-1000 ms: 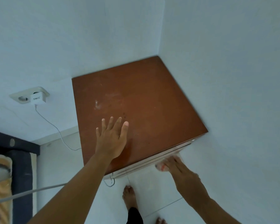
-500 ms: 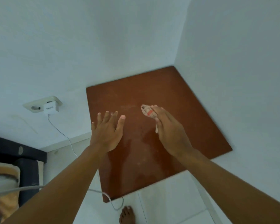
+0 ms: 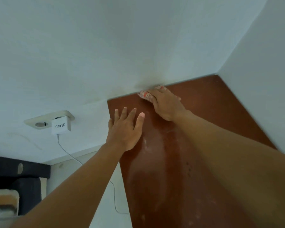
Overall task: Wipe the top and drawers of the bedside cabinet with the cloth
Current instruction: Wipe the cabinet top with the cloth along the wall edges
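Looking left, I saw a white charger (image 3: 61, 127) plugged into the wall socket (image 3: 39, 123), its cable (image 3: 69, 153) hanging beside the brown cabinet top (image 3: 212, 116), which sat in a white corner. My left hand (image 3: 124, 129) lay flat with fingers spread near its left edge, while my right hand (image 3: 164, 104) pressed the cloth (image 3: 144, 94) against the back edge by the wall.

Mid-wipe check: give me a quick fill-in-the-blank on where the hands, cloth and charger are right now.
1. The cloth is under the ____ hand.
2. The cloth is at the cabinet top's edge against the ____.
3. The left hand lies ____ on the top, fingers spread.
4. The white charger is plugged into the wall ____.

Missing words: right; wall; flat; socket
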Available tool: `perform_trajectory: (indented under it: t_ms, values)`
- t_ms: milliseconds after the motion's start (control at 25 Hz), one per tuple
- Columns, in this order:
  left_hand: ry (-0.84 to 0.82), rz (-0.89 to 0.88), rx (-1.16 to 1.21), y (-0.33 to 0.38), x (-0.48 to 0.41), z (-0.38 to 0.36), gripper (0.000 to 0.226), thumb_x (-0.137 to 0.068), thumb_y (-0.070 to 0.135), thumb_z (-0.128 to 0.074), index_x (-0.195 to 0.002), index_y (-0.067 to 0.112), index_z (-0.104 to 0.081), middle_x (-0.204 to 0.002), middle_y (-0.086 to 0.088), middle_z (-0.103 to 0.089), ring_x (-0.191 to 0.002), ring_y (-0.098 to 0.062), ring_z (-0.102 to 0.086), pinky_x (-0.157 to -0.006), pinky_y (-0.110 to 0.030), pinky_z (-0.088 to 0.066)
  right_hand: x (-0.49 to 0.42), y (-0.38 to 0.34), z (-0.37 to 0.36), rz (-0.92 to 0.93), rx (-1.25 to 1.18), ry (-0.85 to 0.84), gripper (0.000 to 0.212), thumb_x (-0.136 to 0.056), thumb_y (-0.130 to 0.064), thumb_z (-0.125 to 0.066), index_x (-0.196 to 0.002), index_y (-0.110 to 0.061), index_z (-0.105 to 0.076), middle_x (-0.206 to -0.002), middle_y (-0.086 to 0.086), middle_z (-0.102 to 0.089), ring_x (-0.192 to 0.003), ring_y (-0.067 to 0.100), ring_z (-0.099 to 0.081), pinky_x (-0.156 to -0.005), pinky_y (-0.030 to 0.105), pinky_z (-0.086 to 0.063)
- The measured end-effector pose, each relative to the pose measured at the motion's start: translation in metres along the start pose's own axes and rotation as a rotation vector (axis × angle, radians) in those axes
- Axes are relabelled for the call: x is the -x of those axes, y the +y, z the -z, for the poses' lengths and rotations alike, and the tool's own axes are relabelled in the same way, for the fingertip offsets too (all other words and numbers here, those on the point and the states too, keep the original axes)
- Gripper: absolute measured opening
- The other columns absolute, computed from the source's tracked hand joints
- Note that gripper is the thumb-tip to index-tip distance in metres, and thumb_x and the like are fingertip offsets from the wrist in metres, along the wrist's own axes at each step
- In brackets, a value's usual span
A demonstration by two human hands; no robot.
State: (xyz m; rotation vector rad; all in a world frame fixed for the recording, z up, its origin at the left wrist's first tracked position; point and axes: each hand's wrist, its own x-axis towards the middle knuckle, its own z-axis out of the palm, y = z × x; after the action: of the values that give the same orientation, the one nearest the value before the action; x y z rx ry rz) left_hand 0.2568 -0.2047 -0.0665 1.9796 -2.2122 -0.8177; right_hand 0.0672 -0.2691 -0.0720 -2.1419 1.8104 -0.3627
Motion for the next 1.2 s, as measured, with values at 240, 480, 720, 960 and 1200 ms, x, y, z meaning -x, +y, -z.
perform_trajectory:
  t_ms: [240,480,720,960,1200]
  values:
    - [0.027,-0.048,-0.135,-0.011,-0.019,-0.016,0.067,-0.1,0.063,-0.008,-0.16,0.036,-0.016,-0.171,-0.001,-0.004,-0.157,-0.027,0.005,-0.124,-0.057,0.007,-0.011,0.017,-0.029,0.096,0.293,-0.056,0.063,-0.1,-0.049,-0.016,-0.157,-0.031,-0.035,-0.161,0.0,-0.037,-0.154,0.027,-0.025,-0.124,0.048,-0.021]
    - [-0.001,-0.02,-0.194,-0.005,-0.017,-0.011,0.066,-0.099,0.061,-0.005,-0.161,0.037,-0.014,-0.171,0.0,-0.002,-0.157,-0.027,0.006,-0.121,-0.062,0.009,0.002,0.006,-0.038,-0.037,0.277,-0.119,0.066,-0.1,-0.056,-0.006,-0.163,-0.037,-0.006,-0.173,-0.003,-0.005,-0.159,0.032,0.004,-0.127,0.053,-0.007]
    - [-0.083,0.044,-0.239,0.008,-0.014,-0.004,0.069,-0.098,0.064,-0.003,-0.161,0.036,-0.014,-0.171,-0.002,-0.003,-0.157,-0.031,0.003,-0.12,-0.064,0.007,0.073,0.002,-0.039,-0.069,0.251,-0.084,0.067,-0.099,-0.057,-0.006,-0.163,-0.035,-0.013,-0.172,-0.002,-0.014,-0.159,0.033,-0.005,-0.126,0.054,-0.015]
    - [-0.062,0.035,-0.177,0.02,0.049,-0.033,0.072,-0.097,0.066,-0.004,-0.161,0.035,-0.015,-0.171,-0.002,-0.003,-0.156,-0.031,0.011,-0.122,-0.06,0.008,0.161,0.004,-0.044,-0.09,0.233,-0.065,0.062,-0.104,-0.056,-0.012,-0.163,-0.036,-0.01,-0.172,-0.002,-0.013,-0.159,0.031,-0.004,-0.127,0.052,-0.015]
    - [-0.007,-0.004,-0.152,0.029,0.137,-0.074,0.074,-0.095,0.069,-0.002,-0.161,0.036,-0.009,-0.171,0.0,0.0,-0.156,-0.029,0.013,-0.122,-0.056,0.01,0.283,0.006,-0.049,-0.081,0.196,0.018,0.056,-0.106,-0.05,-0.024,-0.161,-0.036,-0.025,-0.169,-0.004,-0.025,-0.158,0.029,-0.016,-0.125,0.048,-0.021]
